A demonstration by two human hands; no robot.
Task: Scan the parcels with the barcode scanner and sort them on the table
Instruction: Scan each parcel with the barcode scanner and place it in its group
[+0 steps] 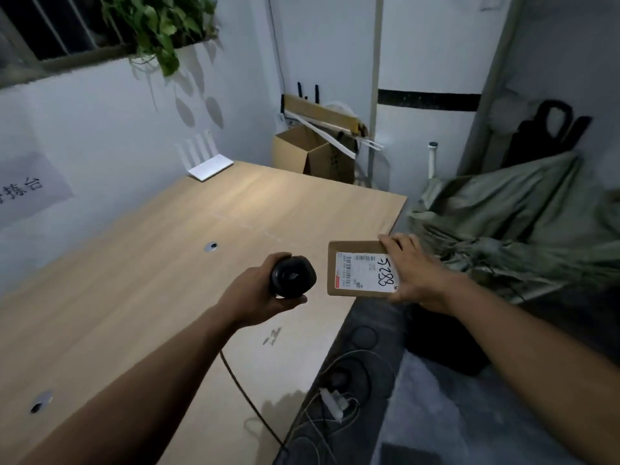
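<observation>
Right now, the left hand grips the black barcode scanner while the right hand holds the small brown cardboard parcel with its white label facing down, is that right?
Not quite: the head view shows the white label facing up, handwritten number visible. The left hand does grip the black barcode scanner, and the right hand holds the small brown cardboard parcel.

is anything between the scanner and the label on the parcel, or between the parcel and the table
Nothing visible. The scanner in the left hand sits beside the parcel held by the right hand, open gap between them. The table near the parcel is bare.
</observation>
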